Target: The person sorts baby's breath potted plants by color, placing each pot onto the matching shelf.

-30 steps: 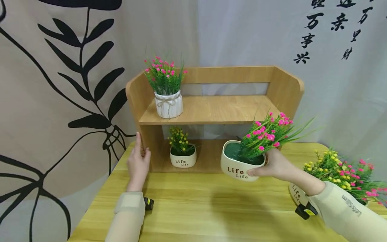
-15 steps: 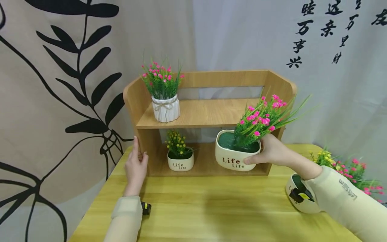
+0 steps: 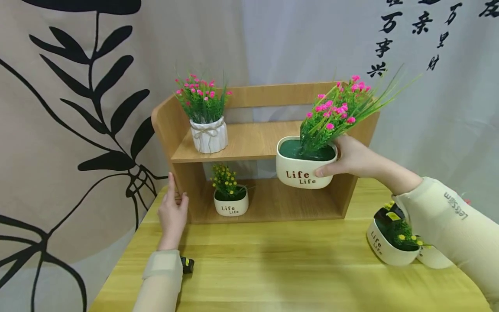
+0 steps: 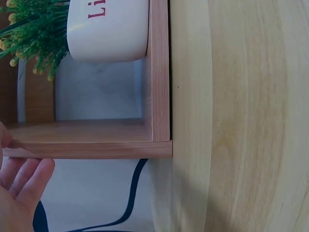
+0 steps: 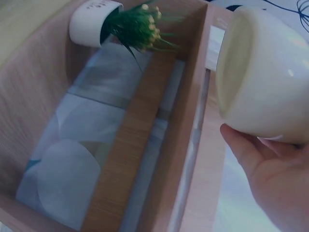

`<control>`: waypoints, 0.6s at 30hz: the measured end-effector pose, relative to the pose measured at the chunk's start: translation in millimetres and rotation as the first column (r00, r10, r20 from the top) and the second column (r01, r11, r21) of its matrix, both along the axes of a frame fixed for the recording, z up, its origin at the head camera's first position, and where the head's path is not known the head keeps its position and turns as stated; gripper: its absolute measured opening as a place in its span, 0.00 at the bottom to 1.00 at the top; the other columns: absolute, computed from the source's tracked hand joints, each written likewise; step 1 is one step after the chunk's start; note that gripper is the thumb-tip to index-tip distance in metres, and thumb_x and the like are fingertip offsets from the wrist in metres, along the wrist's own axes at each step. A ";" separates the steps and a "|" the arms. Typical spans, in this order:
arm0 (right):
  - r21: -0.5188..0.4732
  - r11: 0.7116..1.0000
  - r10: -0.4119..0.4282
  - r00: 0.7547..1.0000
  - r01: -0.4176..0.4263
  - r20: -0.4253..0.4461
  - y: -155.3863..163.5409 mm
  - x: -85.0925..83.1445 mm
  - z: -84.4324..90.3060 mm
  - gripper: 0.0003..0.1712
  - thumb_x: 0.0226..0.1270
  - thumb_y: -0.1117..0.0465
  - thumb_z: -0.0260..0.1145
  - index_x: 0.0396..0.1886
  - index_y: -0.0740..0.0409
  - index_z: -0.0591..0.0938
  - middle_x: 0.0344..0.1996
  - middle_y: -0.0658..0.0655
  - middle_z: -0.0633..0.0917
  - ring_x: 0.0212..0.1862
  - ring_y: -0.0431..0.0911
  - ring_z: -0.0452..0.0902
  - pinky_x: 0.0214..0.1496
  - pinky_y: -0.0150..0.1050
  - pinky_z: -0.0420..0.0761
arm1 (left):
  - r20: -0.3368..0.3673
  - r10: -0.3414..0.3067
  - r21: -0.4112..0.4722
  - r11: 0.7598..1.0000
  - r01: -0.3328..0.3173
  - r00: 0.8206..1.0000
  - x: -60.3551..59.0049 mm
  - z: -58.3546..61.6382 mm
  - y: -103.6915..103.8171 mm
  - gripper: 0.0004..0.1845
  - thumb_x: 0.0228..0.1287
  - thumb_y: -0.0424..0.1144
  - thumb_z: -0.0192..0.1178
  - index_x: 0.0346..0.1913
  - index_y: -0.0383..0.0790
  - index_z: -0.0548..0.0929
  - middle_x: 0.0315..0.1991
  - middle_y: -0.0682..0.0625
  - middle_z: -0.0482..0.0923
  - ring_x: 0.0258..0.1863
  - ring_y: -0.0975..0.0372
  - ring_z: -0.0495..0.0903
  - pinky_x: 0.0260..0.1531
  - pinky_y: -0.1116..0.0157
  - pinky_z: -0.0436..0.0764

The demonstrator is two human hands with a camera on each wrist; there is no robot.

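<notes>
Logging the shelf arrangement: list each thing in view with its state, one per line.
Pink-flower "Life" pot: held in the air by the right hand, tilted.
Left hand: resting against the wooden shelf side.
White ribbed pot: upright on top shelf.
Small yellow-flower pot: upright on lower shelf.
Yellow-flower pot: on table, leaning.

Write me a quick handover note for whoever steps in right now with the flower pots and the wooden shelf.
Right hand grips the pink-flower Life pot, tilted, in the air at the front edge of the shelf's upper board.
Left hand rests open against the shelf's left side panel.
Done: ribbed white pot stands on the upper board, small yellow-flower pot on the lower one.
Left: the held pot is not set down; two more pots wait on the table, at the right.
</notes>
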State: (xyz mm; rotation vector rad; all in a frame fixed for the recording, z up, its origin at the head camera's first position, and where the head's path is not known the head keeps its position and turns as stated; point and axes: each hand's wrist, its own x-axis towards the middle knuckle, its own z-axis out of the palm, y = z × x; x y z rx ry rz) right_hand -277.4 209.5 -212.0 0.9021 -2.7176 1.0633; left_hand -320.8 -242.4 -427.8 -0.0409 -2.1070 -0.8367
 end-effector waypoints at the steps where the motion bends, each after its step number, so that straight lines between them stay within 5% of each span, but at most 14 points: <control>1: 0.005 1.000 -0.017 1.000 0.017 0.007 -0.5 -0.4 4.4 0.42 0.50 0.59 0.79 0.64 0.62 0.71 0.52 0.59 0.81 0.52 0.49 0.76 0.54 0.45 0.76 | -0.003 0.001 -0.002 1.000 -0.001 1.000 0.0 0.0 -0.3 0.43 0.63 0.28 0.62 0.77 0.54 0.55 0.35 0.34 0.79 0.29 0.46 0.82 0.29 0.50 0.83; 18: 0.043 0.996 -0.075 0.997 0.075 -0.007 -9.2 -24.0 51.6 0.43 0.53 0.56 0.77 0.68 0.59 0.68 0.57 0.60 0.77 0.57 0.52 0.71 0.59 0.55 0.71 | -0.022 -0.006 -0.017 1.000 0.006 1.000 0.3 -1.0 -1.9 0.44 0.63 0.28 0.61 0.77 0.56 0.54 0.34 0.34 0.79 0.28 0.46 0.83 0.26 0.51 0.84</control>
